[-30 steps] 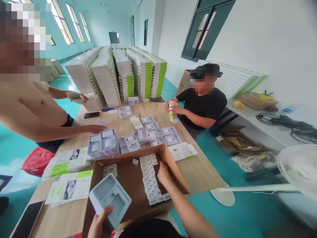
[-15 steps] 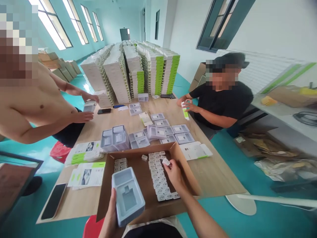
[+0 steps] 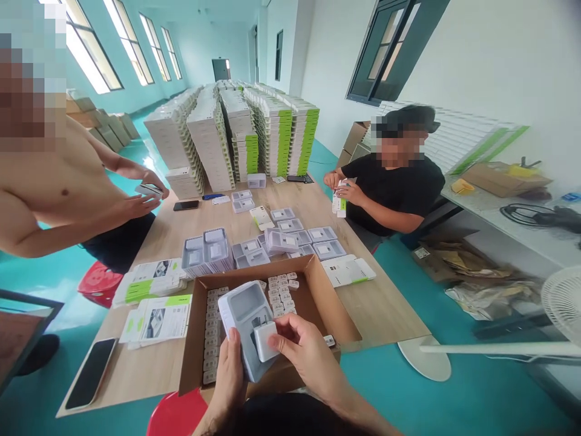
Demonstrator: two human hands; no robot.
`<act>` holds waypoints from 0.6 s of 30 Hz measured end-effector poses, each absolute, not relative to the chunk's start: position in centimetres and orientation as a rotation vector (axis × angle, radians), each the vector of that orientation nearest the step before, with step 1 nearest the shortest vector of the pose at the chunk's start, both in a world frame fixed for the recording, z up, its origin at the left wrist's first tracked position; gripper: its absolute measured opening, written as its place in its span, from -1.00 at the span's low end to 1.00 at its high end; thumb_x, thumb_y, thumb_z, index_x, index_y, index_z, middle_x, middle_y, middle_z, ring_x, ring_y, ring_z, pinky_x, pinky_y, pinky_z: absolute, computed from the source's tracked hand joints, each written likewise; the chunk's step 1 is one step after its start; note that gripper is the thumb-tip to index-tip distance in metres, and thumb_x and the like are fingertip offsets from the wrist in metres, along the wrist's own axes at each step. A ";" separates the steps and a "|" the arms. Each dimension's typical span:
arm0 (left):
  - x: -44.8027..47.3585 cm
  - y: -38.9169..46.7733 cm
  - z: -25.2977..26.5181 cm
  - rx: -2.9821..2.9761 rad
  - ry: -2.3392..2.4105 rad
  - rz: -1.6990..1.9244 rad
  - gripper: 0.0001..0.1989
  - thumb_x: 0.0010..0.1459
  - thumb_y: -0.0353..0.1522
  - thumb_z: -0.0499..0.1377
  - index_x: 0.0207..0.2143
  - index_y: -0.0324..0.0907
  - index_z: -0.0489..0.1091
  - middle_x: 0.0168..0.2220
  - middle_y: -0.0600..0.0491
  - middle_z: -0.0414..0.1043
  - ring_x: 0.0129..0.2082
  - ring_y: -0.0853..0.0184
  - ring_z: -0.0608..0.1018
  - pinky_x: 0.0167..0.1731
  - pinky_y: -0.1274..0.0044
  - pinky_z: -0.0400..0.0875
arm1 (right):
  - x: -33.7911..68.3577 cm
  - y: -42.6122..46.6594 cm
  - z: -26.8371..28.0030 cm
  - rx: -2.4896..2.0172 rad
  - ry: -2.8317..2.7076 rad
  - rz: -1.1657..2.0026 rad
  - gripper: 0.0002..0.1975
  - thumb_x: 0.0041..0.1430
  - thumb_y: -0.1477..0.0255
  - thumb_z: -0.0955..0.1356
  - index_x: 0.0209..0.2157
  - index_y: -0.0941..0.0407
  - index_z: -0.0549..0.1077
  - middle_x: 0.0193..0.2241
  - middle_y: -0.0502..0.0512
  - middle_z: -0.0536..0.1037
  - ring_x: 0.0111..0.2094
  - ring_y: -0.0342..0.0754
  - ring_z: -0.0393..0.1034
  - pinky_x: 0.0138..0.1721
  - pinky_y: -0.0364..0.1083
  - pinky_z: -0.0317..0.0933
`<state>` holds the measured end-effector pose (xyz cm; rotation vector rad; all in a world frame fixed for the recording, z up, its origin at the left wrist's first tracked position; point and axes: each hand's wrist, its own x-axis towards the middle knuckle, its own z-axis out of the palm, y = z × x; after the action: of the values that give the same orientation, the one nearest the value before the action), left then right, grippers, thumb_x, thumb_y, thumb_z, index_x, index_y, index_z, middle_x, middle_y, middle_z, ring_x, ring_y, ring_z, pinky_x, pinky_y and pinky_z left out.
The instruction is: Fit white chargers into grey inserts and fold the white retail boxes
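My left hand (image 3: 230, 366) is closed round the side of a grey plastic tray (image 3: 240, 301), which is tilted towards me over the cardboard box. Between the thumb and fingers of my right hand (image 3: 308, 354) is a white charger plug (image 3: 265, 340), its prongs pointing up and away. The plug is at the tray's lower compartment, partly over it; whether it touches the bottom I cannot tell. Beneath both hands stands the open cardboard box (image 3: 324, 287), with rows of white chargers (image 3: 281, 293) inside. My hands and the tray hide part of the box.
Grey trays (image 3: 209, 251) are stacked behind the box, with loose trays (image 3: 327, 242) beside them. Printed cartons (image 3: 158, 318) and a phone (image 3: 91, 372) lie on the left. Two co-workers handle items across the table. A fan (image 3: 560, 303) stands at right.
My right hand has lifted a charger out of the box and brought it left to the tray. The tray has tilted and risen slightly. Both co-workers' hands have shifted.
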<state>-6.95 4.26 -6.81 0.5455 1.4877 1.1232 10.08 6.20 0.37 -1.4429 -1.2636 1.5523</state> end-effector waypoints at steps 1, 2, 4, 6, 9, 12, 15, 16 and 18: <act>-6.7 4.2 -6.7 0.539 1.478 1.138 -0.06 -0.14 0.36 0.16 -0.15 -0.33 0.57 -0.20 -0.27 0.67 -0.14 -0.12 0.64 -0.18 0.28 0.53 | 10.2 6.2 0.4 -1.467 -1.302 1.535 -0.68 0.11 0.13 0.46 -0.31 0.11 0.56 -0.36 0.07 0.63 -0.28 0.01 0.49 -0.18 -0.07 0.34; -6.4 4.1 -6.5 0.518 1.469 1.155 -0.07 -0.13 0.35 0.16 -0.15 -0.34 0.56 -0.21 -0.27 0.67 -0.15 -0.11 0.65 -0.19 0.29 0.53 | 10.3 6.1 0.3 -1.488 -1.330 1.512 -0.71 0.13 0.16 0.45 -0.32 0.11 0.57 -0.36 0.07 0.64 -0.28 0.01 0.50 -0.18 -0.06 0.33; -5.9 4.1 -6.3 0.486 1.439 1.169 -0.09 -0.11 0.33 0.18 -0.14 -0.33 0.56 -0.22 -0.26 0.67 -0.16 -0.10 0.65 -0.19 0.30 0.53 | 10.3 5.7 -0.1 -1.513 -1.364 1.455 -0.75 0.16 0.20 0.43 -0.32 0.11 0.59 -0.34 0.09 0.65 -0.26 0.03 0.52 -0.17 -0.06 0.35; -5.7 4.0 -6.1 0.469 1.408 1.183 -0.12 -0.10 0.31 0.20 -0.15 -0.33 0.57 -0.23 -0.25 0.68 -0.16 -0.09 0.66 -0.17 0.30 0.53 | 10.1 5.1 -0.6 -1.512 -1.380 1.365 -0.74 0.20 0.19 0.41 -0.27 0.10 0.59 -0.30 0.10 0.65 -0.24 0.03 0.53 -0.15 -0.06 0.38; -5.5 4.0 -5.7 0.446 1.378 1.212 -0.13 -0.09 0.30 0.21 -0.16 -0.34 0.58 -0.25 -0.23 0.68 -0.16 -0.09 0.66 -0.15 0.29 0.54 | 10.0 4.4 -1.2 -1.441 -1.484 1.170 -0.65 0.30 0.11 0.35 -0.09 0.05 0.58 -0.18 0.14 0.62 -0.21 0.01 0.52 -0.11 -0.04 0.42; -5.5 4.0 -5.2 0.426 1.369 1.214 -0.11 -0.10 0.30 0.20 -0.14 -0.35 0.58 -0.26 -0.23 0.68 -0.17 -0.07 0.66 -0.16 0.30 0.54 | 10.5 4.2 -1.1 -1.233 -1.692 1.156 -0.51 0.32 0.01 0.32 0.11 0.00 0.53 0.03 0.19 0.53 -0.04 0.05 0.50 0.01 -0.02 0.42; -5.7 4.1 -4.8 0.427 1.417 1.207 -0.08 -0.13 0.31 0.22 -0.10 -0.35 0.57 -0.20 -0.23 0.67 -0.16 -0.05 0.65 -0.17 0.33 0.54 | 11.4 4.6 -0.2 -1.130 -1.817 1.269 -0.47 0.28 0.02 0.37 0.17 -0.02 0.49 0.13 0.19 0.47 0.11 0.09 0.44 0.11 -0.01 0.39; -5.8 4.1 -4.8 0.434 1.422 1.200 -0.08 -0.14 0.31 0.23 -0.10 -0.35 0.57 -0.19 -0.24 0.67 -0.15 -0.04 0.65 -0.16 0.34 0.54 | 11.6 4.8 0.0 -1.138 -1.838 1.288 -0.50 0.28 0.05 0.39 0.16 -0.01 0.50 0.15 0.18 0.47 0.14 0.10 0.42 0.13 0.00 0.38; -5.9 4.0 -4.8 0.458 1.387 1.181 -0.10 -0.12 0.29 0.23 -0.13 -0.36 0.59 -0.19 -0.25 0.67 -0.13 -0.06 0.65 -0.13 0.34 0.54 | 11.8 5.1 0.1 -1.163 -1.873 1.295 -0.55 0.29 0.11 0.40 0.13 0.00 0.51 0.18 0.18 0.48 0.16 0.11 0.42 0.11 -0.01 0.39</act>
<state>-5.90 3.99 -4.79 0.4578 1.3868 1.1815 11.78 5.15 0.07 -1.1634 -1.8733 1.2951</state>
